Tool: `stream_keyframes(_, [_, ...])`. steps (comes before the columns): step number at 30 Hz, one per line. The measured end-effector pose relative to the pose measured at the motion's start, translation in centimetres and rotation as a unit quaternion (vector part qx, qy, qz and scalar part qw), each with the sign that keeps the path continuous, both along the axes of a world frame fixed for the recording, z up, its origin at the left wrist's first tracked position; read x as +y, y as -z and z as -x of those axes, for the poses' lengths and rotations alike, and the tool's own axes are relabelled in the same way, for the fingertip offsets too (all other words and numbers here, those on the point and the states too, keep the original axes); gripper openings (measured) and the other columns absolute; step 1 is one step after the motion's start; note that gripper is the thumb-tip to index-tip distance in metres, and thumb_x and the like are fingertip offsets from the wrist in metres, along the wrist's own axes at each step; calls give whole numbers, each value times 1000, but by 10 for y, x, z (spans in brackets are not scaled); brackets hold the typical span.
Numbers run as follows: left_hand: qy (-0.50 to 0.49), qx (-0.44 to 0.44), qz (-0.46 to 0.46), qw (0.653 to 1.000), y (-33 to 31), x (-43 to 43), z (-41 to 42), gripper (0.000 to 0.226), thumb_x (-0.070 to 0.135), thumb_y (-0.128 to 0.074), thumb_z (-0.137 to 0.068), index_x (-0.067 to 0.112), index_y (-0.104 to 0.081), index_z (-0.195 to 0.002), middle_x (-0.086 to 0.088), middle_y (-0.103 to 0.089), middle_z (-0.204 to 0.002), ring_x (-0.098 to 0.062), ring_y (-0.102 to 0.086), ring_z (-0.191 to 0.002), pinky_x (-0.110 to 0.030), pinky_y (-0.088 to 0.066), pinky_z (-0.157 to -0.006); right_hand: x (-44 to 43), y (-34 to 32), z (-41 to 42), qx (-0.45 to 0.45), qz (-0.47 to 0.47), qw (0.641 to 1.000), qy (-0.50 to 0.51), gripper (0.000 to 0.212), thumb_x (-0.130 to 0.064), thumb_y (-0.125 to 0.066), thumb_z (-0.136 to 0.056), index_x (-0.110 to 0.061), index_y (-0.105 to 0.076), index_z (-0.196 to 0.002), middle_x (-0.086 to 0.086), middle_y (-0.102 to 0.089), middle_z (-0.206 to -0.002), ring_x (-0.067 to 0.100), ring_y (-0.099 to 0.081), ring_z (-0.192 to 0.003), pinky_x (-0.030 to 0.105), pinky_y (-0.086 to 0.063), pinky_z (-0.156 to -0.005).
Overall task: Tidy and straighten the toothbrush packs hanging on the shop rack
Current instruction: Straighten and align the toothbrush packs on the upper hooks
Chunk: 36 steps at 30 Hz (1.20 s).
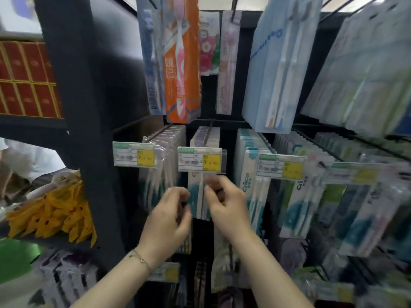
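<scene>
A row of toothbrush packs (199,196) hangs from the middle peg, under a white and yellow price tag (199,160). My left hand (172,215) is at the left edge of the front pack, fingers curled toward it. My right hand (224,201) is at the pack's right edge, its fingers curled round that edge. Motion blur hides the exact contact of both hands. More pack rows hang to the left (162,174) and right (253,185). Above hang an orange pack (182,61) and pale blue packs (271,70).
A dark upright post (89,130) borders the rack on the left. Beyond it are red boxes (29,83) on a shelf and yellow packets (57,210) lower down. Further packs crowd the right side (367,196) and the rows below (222,274).
</scene>
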<state>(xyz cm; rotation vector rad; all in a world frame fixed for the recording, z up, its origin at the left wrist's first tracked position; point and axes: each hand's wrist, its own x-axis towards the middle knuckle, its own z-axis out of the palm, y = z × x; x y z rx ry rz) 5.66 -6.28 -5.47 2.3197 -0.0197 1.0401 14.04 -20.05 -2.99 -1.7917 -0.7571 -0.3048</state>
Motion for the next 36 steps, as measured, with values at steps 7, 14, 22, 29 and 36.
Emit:
stream_keyframes(7, [118, 78, -47, 989, -11, -65, -42, 6, 29, -53, -91, 31, -51, -97, 12, -55, -88, -11, -58, -79, -42, -52, -68, -62, -7, -9, -41, 11, 998, 53, 10, -24, -59, -94, -26, -67, -98, -11, -68, -86, 4, -64, -80, 26, -54, -70])
stream_keyframes(14, [166, 84, -21, 982, -21, -129, -78, 8, 26, -55, -92, 26, -59, -98, 8, -63, -88, -10, -62, -81, -40, -55, -72, -133, -5, -24, -85, -23, 986, 140, 10, -16, -59, -94, -21, -68, -93, -8, -69, -82, 7, -64, -76, 27, -53, -67])
stream_keyframes(22, [141, 125, 23, 982, -32, -175, -106, 32, 24, -55, -95, 20, -50, -126, -1, -59, -119, -21, -62, -100, -43, -54, -89, -174, 2, -40, -72, -73, 949, 297, 12, -15, -62, -90, -21, -57, -99, -2, -58, -87, 7, -53, -65, 25, -42, -59])
stream_keyframes(29, [124, 158, 49, 978, -43, -187, -122, 28, 22, -53, -98, 17, -51, -125, -4, -60, -118, -23, -61, -104, -42, -53, -93, -183, 7, -60, 45, 13, 962, 269, 54, -30, -64, -89, -20, -46, -139, -4, -52, -131, 16, -55, -114, 33, -46, -95])
stream_keyframes(36, [131, 129, 51, 982, -45, -186, -129, 9, 19, -51, -100, 12, -56, -101, -5, -67, -87, -20, -64, -79, -37, -55, -72, -183, 7, -64, 9, 20, 967, 254, 40, -38, -66, -89, -22, -59, -125, -8, -59, -110, 11, -57, -97, 25, -43, -78])
